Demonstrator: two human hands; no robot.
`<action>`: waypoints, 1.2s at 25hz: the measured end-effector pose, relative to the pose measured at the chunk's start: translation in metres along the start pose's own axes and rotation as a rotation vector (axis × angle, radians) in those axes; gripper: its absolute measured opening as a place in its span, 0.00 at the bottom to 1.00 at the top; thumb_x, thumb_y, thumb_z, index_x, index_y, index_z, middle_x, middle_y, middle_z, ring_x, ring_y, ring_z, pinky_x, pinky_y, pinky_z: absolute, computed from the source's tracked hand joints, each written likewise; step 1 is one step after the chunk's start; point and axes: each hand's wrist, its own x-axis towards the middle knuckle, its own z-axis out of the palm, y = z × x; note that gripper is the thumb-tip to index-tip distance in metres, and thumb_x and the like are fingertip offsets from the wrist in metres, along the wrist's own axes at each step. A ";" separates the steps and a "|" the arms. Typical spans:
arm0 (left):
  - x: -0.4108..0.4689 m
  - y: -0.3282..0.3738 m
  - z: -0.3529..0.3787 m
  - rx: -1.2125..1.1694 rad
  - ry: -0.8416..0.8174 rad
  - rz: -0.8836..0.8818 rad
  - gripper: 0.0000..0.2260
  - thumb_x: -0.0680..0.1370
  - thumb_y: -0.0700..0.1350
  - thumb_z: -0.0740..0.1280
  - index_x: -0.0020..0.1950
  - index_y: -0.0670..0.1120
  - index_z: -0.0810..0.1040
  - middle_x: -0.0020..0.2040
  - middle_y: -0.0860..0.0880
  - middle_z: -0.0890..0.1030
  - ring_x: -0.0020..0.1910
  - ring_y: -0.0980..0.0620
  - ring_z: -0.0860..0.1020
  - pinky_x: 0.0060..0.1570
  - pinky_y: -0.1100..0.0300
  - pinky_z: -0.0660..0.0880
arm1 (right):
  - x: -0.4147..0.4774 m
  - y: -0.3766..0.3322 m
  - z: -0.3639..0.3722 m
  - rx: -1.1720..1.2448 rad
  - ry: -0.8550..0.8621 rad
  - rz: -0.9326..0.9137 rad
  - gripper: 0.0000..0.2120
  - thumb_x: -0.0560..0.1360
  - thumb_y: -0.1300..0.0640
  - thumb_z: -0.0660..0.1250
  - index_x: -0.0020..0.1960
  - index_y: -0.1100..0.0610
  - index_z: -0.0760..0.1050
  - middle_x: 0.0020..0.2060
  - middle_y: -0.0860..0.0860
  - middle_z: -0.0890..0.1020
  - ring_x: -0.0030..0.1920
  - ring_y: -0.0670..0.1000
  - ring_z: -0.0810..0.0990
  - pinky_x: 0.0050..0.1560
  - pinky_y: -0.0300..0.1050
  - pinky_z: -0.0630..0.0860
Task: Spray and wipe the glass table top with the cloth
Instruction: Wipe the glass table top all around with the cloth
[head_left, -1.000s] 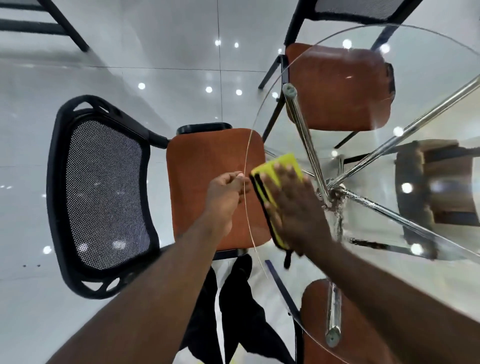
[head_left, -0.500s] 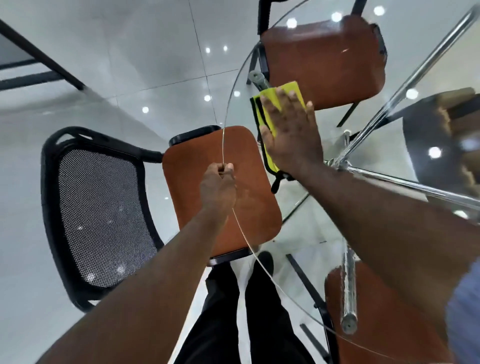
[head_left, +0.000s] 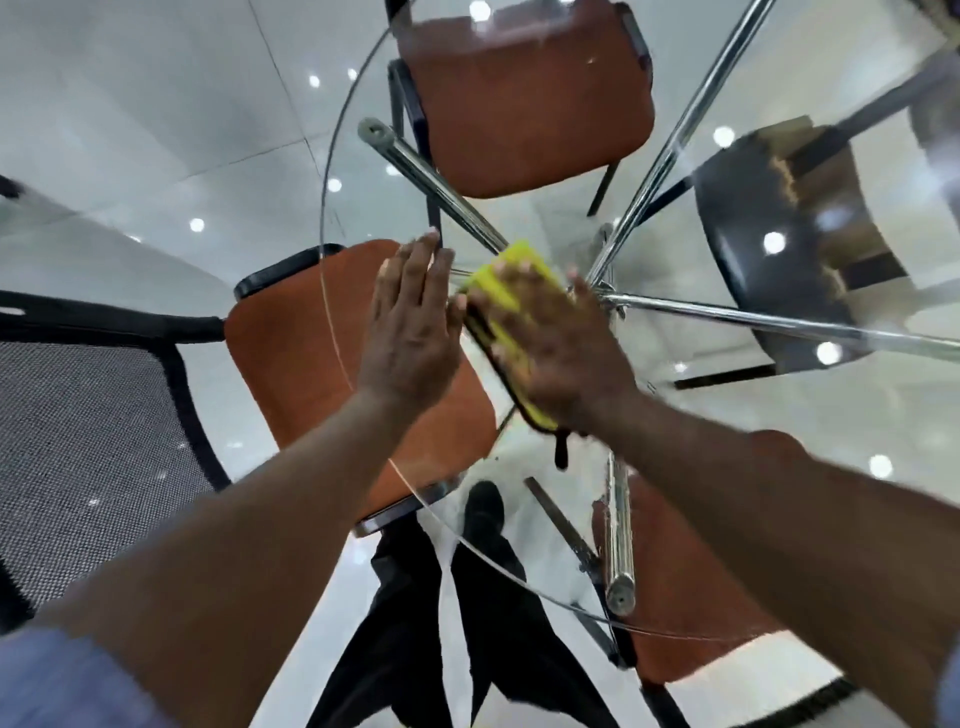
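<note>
Right hand (head_left: 563, 358): flat, fingers spread, pressing yellow cloth (head_left: 511, 291) onto glass table top (head_left: 363, 171) near its centre | Left hand (head_left: 410, 322): open, palm down, holding nothing, just beside cloth

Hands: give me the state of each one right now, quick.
Left hand: open, fingers spread flat on the glass table, holding nothing.
Right hand: open, palm pressing the yellow cloth onto the glass.

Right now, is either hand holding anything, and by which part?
The right hand presses flat on top of the yellow cloth, pinning it to the glass table top rather than gripping it. The left hand lies open and holds nothing.
</note>
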 end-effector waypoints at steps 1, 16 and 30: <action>0.000 0.001 0.002 0.033 -0.025 0.038 0.24 0.88 0.51 0.53 0.83 0.43 0.61 0.84 0.44 0.58 0.84 0.44 0.54 0.82 0.45 0.51 | 0.014 0.019 0.002 -0.018 0.028 0.103 0.28 0.87 0.42 0.56 0.86 0.44 0.59 0.86 0.50 0.59 0.86 0.54 0.57 0.83 0.68 0.54; 0.004 0.008 0.006 0.178 -0.152 0.088 0.24 0.88 0.51 0.52 0.84 0.47 0.60 0.85 0.48 0.58 0.84 0.48 0.53 0.83 0.49 0.46 | -0.081 -0.054 -0.010 0.095 0.000 0.308 0.30 0.86 0.42 0.59 0.86 0.44 0.59 0.87 0.50 0.58 0.87 0.54 0.56 0.84 0.61 0.56; 0.003 0.006 0.008 0.204 -0.192 0.111 0.25 0.88 0.54 0.46 0.85 0.47 0.56 0.85 0.48 0.54 0.85 0.48 0.48 0.83 0.47 0.46 | -0.186 -0.120 -0.011 -0.001 0.030 0.948 0.32 0.87 0.46 0.57 0.88 0.51 0.54 0.87 0.55 0.53 0.87 0.58 0.52 0.84 0.64 0.54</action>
